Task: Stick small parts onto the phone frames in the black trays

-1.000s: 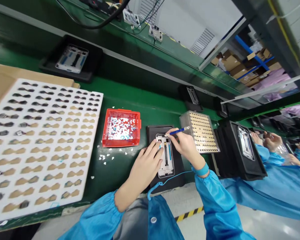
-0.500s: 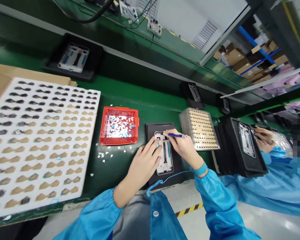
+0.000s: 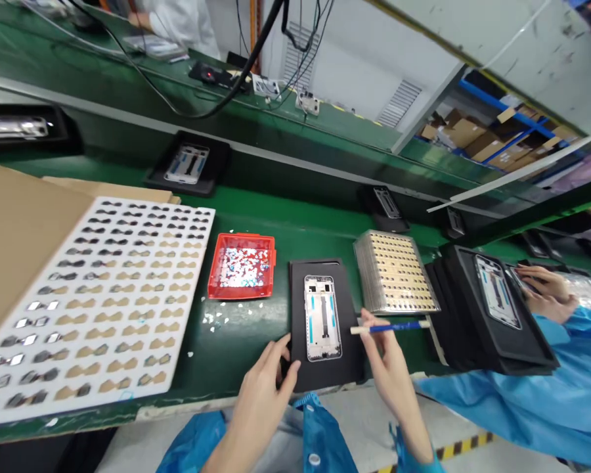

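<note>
A white phone frame lies in a black tray on the green bench in front of me. My left hand grips the tray's near left edge, thumb on top. My right hand is beside the tray's near right edge and holds a blue pen-like tool, which lies level with its white tip toward the tray. Neither hand touches the phone frame.
A red bin of scraps and a large white sheet of small parts sit to the left. A stack of gold-dotted trays stands to the right. Further right, a co-worker's hands work beside stacked black trays. More trays ride the belt behind.
Both hands drew back from the phone frame toward the near edge. The left hand went to the tray's edge. The right carried the tool off to the right. The view tilted up.
</note>
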Demonstrator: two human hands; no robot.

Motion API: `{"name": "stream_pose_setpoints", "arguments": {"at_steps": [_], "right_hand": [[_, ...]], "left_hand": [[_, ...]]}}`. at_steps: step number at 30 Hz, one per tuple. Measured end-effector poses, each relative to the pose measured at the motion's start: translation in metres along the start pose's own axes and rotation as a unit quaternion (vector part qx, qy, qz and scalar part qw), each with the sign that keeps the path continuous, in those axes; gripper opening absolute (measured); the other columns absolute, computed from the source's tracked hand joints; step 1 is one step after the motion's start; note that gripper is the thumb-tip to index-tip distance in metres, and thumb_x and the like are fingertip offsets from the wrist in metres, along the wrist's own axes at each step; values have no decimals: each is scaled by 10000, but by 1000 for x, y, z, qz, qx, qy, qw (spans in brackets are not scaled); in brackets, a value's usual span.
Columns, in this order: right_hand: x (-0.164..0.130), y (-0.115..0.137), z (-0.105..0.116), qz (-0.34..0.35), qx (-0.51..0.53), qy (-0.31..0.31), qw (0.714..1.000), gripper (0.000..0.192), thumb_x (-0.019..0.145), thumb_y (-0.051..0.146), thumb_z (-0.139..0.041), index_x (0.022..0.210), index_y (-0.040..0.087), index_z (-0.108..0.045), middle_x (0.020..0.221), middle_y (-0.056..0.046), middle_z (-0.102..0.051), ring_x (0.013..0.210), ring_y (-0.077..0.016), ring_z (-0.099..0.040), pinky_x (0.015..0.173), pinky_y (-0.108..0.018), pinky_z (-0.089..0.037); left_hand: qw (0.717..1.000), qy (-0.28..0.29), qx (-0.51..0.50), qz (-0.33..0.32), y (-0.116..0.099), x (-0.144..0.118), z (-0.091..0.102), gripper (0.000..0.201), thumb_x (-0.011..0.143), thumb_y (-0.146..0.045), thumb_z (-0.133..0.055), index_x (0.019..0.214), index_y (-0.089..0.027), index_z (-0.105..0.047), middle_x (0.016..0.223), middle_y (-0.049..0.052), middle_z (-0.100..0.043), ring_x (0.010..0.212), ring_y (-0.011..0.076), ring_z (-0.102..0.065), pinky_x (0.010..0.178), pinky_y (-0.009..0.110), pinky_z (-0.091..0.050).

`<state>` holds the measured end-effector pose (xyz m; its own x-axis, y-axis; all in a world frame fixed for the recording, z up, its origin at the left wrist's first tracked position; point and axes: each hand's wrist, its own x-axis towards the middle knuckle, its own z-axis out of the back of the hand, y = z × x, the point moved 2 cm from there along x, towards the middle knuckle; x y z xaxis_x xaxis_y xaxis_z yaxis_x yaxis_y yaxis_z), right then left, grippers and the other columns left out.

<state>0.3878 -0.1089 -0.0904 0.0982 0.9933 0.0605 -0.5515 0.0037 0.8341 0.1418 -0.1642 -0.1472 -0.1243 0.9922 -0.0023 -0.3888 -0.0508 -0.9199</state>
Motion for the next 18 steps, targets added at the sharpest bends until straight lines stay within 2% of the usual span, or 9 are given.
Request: {"name": "stream_pose_setpoints", "arguments": {"at_steps": [2, 5, 9, 11, 14, 16, 18], "right_hand": [[-21, -9, -2, -37, 37, -8, 999, 426, 1015, 676, -672, 1127, 267, -708, 1437, -160, -754, 1259, -318, -764, 1062, -445, -638], [-31, -10, -7, -69, 99, -33, 992, 475, 965, 724, -715, 1061, 259, -719, 1405, -168, -772, 1234, -324, -774, 1054, -440, -642], [-25, -1, -5, -109, 183, -41, 976, 515, 901, 747, -782, 1016, 249, -728, 1331, -173, -809, 1266, -341, -763, 1142, -483, -593], [-24, 3, 0, -119, 221, -53, 967, 492, 908, 710, -804, 1055, 246, -729, 1348, -170, -804, 1295, -337, -750, 1150, -483, -585], [-27, 3, 13, -95, 261, -163, 947, 468, 935, 668, -799, 1114, 248, -694, 1339, -160, -811, 1237, -316, -776, 1066, -457, -626], [-30, 0, 23, -66, 273, -242, 929, 448, 946, 634, -805, 1121, 247, -661, 1285, -152, -831, 1181, -312, -797, 971, -434, -658], [-33, -5, 29, -53, 277, -263, 923, 417, 959, 581, -815, 1127, 242, -640, 1223, -144, -847, 1150, -319, -810, 871, -406, -680]], "left_hand": [[999, -1, -42, 31, 1, -7, -9, 426, 1019, -457, -534, 1341, -238, -707, 869, 16, -692, 628, 182, -637, 668, 316, -611], [988, -3, -130, 78, -3, -12, -20, 455, 985, -490, -617, 1360, -235, -663, 937, 31, -717, 678, 181, -678, 636, 297, -602], [940, 24, -298, 164, -14, -8, -23, 531, 978, -531, -652, 1409, -242, -537, 1234, 132, -750, 823, 217, -755, 505, 251, -564], [918, 51, -339, 199, -20, 2, -17, 632, 907, -589, -731, 1389, -245, -508, 1251, 145, -753, 772, 222, -748, 423, 242, -532], [915, 48, -350, 193, -36, 33, 3, 716, 777, -612, -826, 1313, -232, -539, 1171, 122, -774, 637, 169, -676, 382, 233, -517], [924, 30, -343, 169, -53, 66, 17, 669, 772, -550, -822, 1291, -220, -559, 1145, 107, -777, 640, 155, -668, 388, 221, -523], [935, 37, -312, 162, -75, 110, 26, 554, 814, -413, -789, 1277, -204, -568, 1139, 101, -776, 710, 174, -712, 432, 231, -572]]}}
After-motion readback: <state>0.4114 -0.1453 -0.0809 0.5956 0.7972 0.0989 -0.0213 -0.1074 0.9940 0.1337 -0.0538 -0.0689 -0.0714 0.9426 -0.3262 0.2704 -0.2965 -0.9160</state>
